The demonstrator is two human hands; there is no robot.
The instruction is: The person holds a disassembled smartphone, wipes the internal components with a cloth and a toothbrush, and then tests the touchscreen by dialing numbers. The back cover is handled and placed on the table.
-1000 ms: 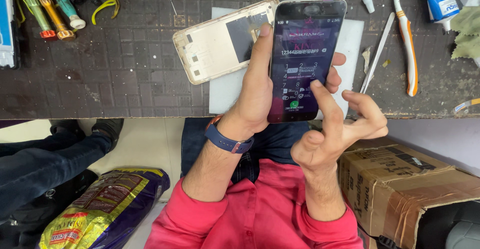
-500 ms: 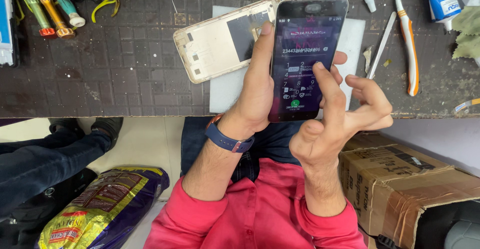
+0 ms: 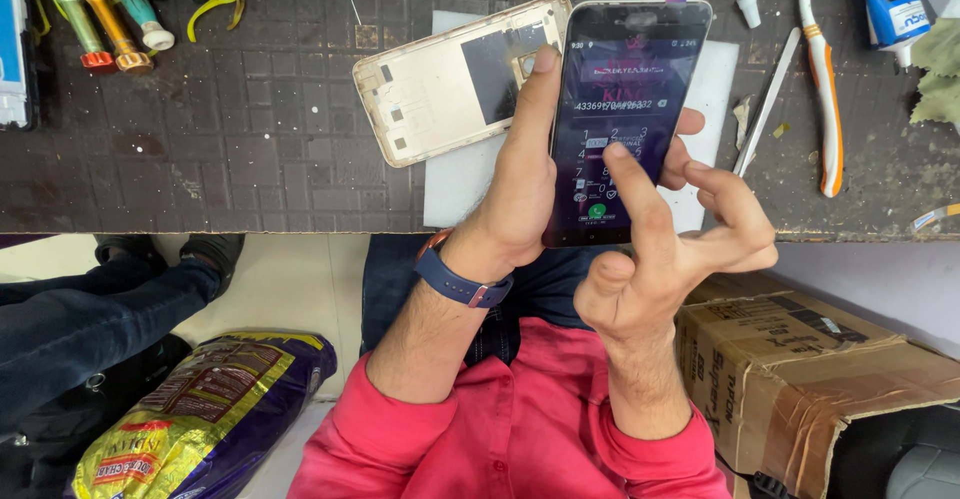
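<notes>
Head view: since a second ago the right hand [image 3: 665,269] has brought its forefinger up onto the lit keypad, where it hung below before; the left hand [image 3: 520,194] is closed round the phone [image 3: 625,89], held upright above the desk's edge; steady the phone and tap with light, single touches, I judge; a gold back cover [image 3: 440,84] lies just left; a yellow and purple bag [image 3: 200,424] sits low left, a brown carton [image 3: 800,379] low right
</notes>
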